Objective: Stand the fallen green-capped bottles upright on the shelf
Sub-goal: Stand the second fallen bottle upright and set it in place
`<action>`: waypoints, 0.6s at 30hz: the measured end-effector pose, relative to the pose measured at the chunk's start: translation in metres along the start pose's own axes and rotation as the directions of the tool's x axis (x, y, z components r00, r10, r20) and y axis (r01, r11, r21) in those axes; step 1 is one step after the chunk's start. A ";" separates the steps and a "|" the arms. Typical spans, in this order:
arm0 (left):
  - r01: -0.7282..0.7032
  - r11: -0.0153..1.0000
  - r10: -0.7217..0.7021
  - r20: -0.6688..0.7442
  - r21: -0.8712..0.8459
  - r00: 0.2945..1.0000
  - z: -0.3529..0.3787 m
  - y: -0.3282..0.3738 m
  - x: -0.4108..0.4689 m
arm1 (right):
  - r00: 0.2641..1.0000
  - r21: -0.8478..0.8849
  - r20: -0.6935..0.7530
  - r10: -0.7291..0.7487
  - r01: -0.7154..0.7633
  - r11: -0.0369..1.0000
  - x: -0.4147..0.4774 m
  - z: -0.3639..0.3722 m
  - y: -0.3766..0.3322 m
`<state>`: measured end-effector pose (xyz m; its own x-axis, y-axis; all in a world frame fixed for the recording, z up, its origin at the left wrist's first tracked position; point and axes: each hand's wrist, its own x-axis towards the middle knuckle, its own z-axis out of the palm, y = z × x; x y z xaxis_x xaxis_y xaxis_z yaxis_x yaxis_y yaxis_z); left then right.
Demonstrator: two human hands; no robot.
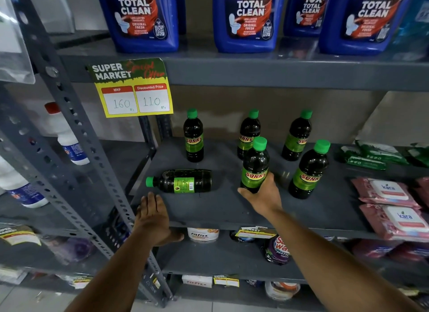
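A person's right hand (262,196) wraps the base of an upright green-capped bottle (255,166); the left hand (152,215), fingers spread and empty, rests on the shelf (220,209) edge just below the last fallen bottle (180,181). Full, rigid and glossy, it likely suits a mid-body grip.

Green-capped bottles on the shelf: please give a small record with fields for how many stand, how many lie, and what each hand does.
upright bottles: five, counting the held bottle
fallen bottle: one, on its side, cap pointing left
right hand: grips the held bottle low on its body
left hand: open, flat on the shelf edge, below the fallen bottle
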<state>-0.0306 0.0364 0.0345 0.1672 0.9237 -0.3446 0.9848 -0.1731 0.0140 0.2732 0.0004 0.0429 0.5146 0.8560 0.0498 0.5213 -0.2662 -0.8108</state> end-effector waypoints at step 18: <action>-0.039 0.997 0.043 -0.053 0.074 0.998 -0.002 -0.004 -0.005 | 0.693 -0.108 0.250 -0.676 0.714 0.692 -0.036 0.053 -0.073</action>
<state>-0.0354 0.0332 0.0383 0.2112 0.9323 -0.2936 0.9715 -0.2333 -0.0418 0.1802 0.0130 0.0696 -0.1659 0.8842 0.4366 0.8016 0.3788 -0.4626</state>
